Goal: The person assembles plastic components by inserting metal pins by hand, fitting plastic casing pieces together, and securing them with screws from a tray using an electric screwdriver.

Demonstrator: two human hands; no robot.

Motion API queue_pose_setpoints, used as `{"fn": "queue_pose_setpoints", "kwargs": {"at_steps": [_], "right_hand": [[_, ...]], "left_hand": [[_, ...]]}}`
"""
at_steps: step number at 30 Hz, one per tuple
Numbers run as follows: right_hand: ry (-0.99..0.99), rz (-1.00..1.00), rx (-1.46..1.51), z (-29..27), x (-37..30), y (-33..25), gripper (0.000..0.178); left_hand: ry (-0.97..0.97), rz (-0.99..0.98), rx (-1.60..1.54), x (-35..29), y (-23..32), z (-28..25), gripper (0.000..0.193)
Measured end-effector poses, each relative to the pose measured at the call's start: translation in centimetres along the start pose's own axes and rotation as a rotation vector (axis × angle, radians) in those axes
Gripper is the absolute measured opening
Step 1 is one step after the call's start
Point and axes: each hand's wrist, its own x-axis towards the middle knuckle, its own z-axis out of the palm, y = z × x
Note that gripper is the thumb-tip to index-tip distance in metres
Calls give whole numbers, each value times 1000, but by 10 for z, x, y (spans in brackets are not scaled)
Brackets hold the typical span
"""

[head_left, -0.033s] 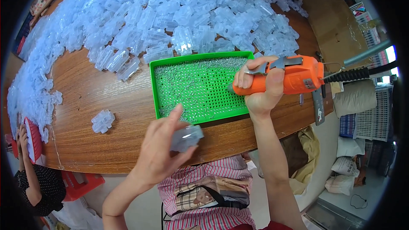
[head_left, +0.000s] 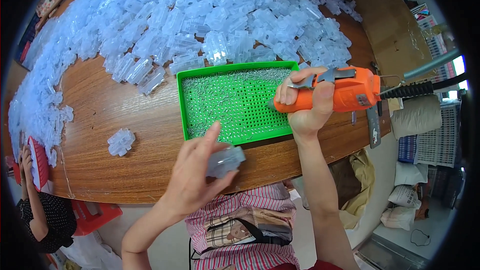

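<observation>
My left hand (head_left: 192, 172) holds a clear plastic piece (head_left: 225, 162) between thumb and fingers, just above the table's near edge. Wrapped around an orange electric screwdriver (head_left: 345, 89) is my right hand (head_left: 309, 102), with the thumb along its side. The tool lies nearly level, its dark tip pointing left over a green perforated tray (head_left: 182, 115). Many small silver screws (head_left: 200, 95) are scattered in that tray, thickest along its far and left sides. The screwdriver's bit is too small to make out.
A big heap of clear plastic pieces (head_left: 215, 15) covers the far and left table (head_left: 95, 170). One small cluster of pieces (head_left: 121, 142) sits apart at left. A black cable (head_left: 415, 90) leads right from the screwdriver. At far left another person's hands (head_left: 26, 162) hold a red basket (head_left: 40, 165).
My left hand has shifted slightly right with the clear plastic piece in it. My right hand and the screwdriver have hardly moved.
</observation>
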Motion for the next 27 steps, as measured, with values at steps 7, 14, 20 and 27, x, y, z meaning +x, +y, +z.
{"fn": "queue_pose_setpoints", "kwargs": {"at_steps": [7,14,20,27], "right_hand": [[18,34,14,3,0,-3,54],[-25,-1,8,-1,0,-2,56],[-156,-114,229,11,-17,-65,64],[-347,-199,73,35,-49,-86,69]], "left_hand": [[34,44,59,11,-6,30,96],[-48,-159,-82,13,-5,29,107],[-3,-115,-70,10,-11,29,104],[1,-111,-102,11,-9,27,100]]}}
